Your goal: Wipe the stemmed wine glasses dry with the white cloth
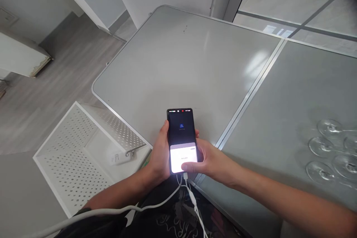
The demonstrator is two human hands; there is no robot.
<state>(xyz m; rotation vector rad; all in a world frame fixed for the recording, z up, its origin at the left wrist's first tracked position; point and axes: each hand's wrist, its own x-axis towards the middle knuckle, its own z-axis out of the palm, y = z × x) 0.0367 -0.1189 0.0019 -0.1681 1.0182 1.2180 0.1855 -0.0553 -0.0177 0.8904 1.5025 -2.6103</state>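
Note:
A dark smartphone [182, 134] with a lit screen is held upright between both hands over the near edge of the grey table. The upper screen is dark with a small blue icon; a white panel glows at its bottom. My left hand [161, 152] wraps the phone's left side, thumb along the edge. On the other side, my right hand [208, 158] grips the right edge, its thumb lying on the white panel. A white cable [192, 195] is plugged into the phone's bottom end. The fingers behind the phone are mostly hidden.
The grey folding table [178, 59] has a metal seam running across it. Several clear stemmed glasses [320, 171] lie or stand at the right. A white perforated basket [64, 148] sits at the lower left, holding a white object [121, 157]. Wood-look floor [75, 55] shows beyond.

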